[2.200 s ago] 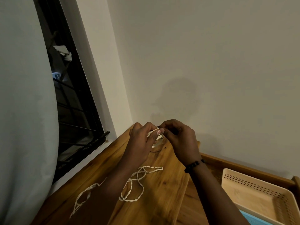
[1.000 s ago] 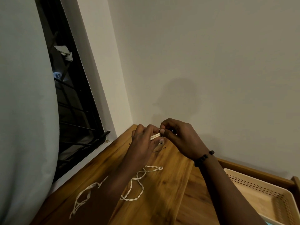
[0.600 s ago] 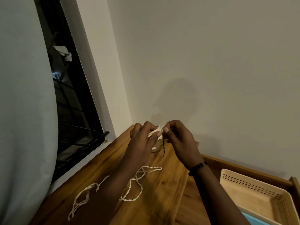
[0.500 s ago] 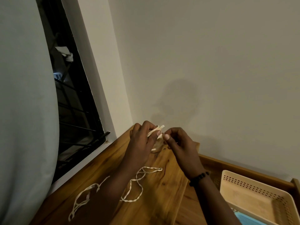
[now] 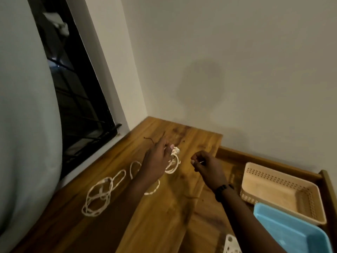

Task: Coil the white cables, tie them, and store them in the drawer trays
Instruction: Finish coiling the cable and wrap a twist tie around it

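My left hand (image 5: 156,159) grips a small coil of white cable (image 5: 173,162) just above the wooden top (image 5: 182,207). Thin dark tie ends (image 5: 152,140) stick out behind its fingers. The rest of that cable trails back under my forearm. My right hand (image 5: 207,166) hovers a short way to the right of the coil, apart from it, fingers pinched together; I cannot make out anything between them. A second white cable (image 5: 98,197) lies in loose loops on the wood to the left.
An open drawer (image 5: 326,181) at the right holds a beige perforated tray (image 5: 279,190), a blue tray (image 5: 291,230) nearer me, and a white perforated piece (image 5: 231,243) at the bottom edge. A wall stands behind; a barred window (image 5: 76,99) and a curtain (image 5: 23,125) are at the left.
My hands have come apart: the right one let go of the coil and drew back to the right. The view tilted down, showing more of the drawer and the blue tray.
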